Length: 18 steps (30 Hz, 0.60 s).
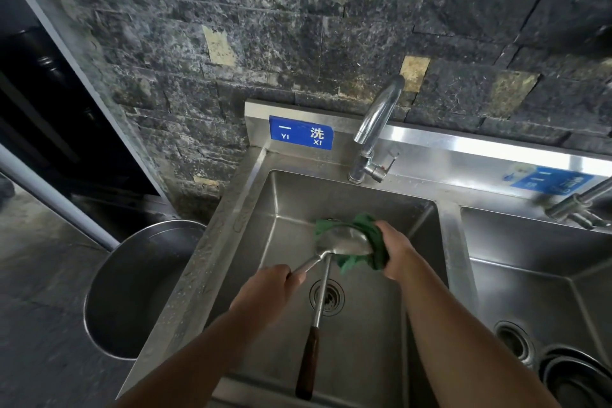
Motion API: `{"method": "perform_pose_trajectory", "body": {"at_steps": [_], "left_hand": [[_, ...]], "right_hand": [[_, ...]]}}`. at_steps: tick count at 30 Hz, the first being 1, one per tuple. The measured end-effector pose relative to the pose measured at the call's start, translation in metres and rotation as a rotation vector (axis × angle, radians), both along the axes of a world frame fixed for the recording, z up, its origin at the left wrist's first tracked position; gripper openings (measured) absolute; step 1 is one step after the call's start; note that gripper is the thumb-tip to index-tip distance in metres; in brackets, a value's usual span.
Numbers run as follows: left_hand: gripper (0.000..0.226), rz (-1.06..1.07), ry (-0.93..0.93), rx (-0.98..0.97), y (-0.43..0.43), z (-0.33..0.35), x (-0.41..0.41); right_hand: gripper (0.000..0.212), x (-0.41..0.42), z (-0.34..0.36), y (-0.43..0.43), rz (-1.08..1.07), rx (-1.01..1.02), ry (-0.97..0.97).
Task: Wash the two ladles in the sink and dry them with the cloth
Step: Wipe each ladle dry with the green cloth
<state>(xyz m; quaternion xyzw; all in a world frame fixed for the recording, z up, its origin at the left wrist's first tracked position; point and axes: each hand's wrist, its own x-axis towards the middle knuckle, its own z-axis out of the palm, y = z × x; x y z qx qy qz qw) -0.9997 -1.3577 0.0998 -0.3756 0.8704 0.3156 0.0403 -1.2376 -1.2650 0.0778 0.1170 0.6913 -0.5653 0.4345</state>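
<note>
Over the left steel sink basin point(288, 195), my left hand point(268, 291) grips the handle of a metal ladle point(344, 243). Its bowl is pressed into a green cloth point(374, 242), and my right hand point(397, 250) holds that cloth around the bowl's far side. A second ladle point(319, 308) with a dark wooden handle lies in the basin, its shaft crossing the drain point(332, 296) and its handle end resting near the front wall. Its bowl is hidden under the cloth and the first ladle.
A chrome faucet point(374, 129) rises behind the basin, with no water seen running. A second basin point(530, 291) lies to the right with stacked metal bowls point(576, 378) in it. A large steel pot point(132, 288) stands left of the sink.
</note>
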Motion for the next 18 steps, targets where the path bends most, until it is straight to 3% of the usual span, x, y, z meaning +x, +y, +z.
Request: {"method": "perform_pose_trajectory", "body": {"at_steps": [3, 5, 7, 11, 14, 18], "left_hand": [[0.04, 0.049, 0.034, 0.211, -0.01, -0.001, -0.005], [0.039, 0.176, 0.111, 0.46, -0.01, 0.001, -0.008], [0.043, 0.329, 0.226, 0.735, -0.011, 0.003, -0.01], [0.055, 0.444, 0.375, 1.151, -0.024, 0.008, -0.023], [0.058, 0.51, 0.383, 1.277, -0.027, 0.013, -0.033], [0.058, 0.613, 0.315, 1.271, -0.024, 0.011, -0.032]], "right_hand": [[0.027, 0.009, -0.007, 0.006, -0.187, -0.178, -0.158], [0.03, 0.024, -0.005, 0.008, -0.25, -0.221, -0.214], [0.031, 0.044, -0.008, 0.006, -0.242, -0.276, -0.274], [0.055, 0.077, -0.017, -0.012, -0.071, -0.496, -0.416], [0.058, 0.099, -0.009, -0.029, 0.127, -0.622, -0.461], [0.046, 0.114, -0.01, -0.048, 0.113, -0.512, -0.441]]}}
